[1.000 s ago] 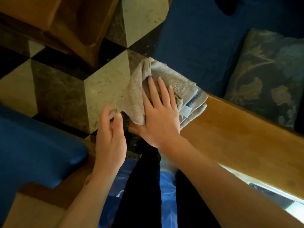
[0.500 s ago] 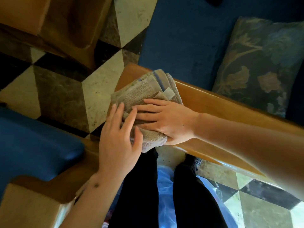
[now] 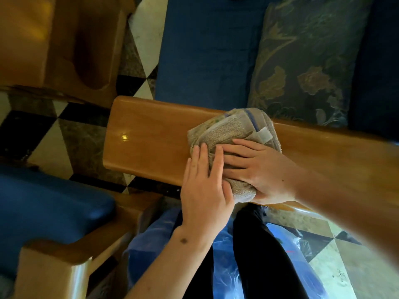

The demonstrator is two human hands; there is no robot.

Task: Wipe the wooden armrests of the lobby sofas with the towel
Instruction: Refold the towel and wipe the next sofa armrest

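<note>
A folded beige towel (image 3: 228, 132) with a blue stripe lies on the wide wooden armrest (image 3: 146, 141) of a blue sofa. My right hand (image 3: 259, 169) lies flat across the towel, fingers stretched to the left, pressing it onto the wood; the towel's near end hangs over the armrest's near edge under my palm. My left hand (image 3: 205, 186) rests beside it with straight fingers on the towel's near left corner. The left end of the armrest is bare and glossy.
The sofa's blue seat cushion (image 3: 205, 50) and a floral pillow (image 3: 302, 61) lie beyond the armrest. A second blue chair with a wooden arm (image 3: 54, 223) stands at lower left, a wooden table (image 3: 64, 46) at upper left. The checkered stone floor (image 3: 64, 134) shows between them.
Both hands and the towel have slid to the right along the armrest, away from its end. The towel went from draping off the tip to lying folded on top.
</note>
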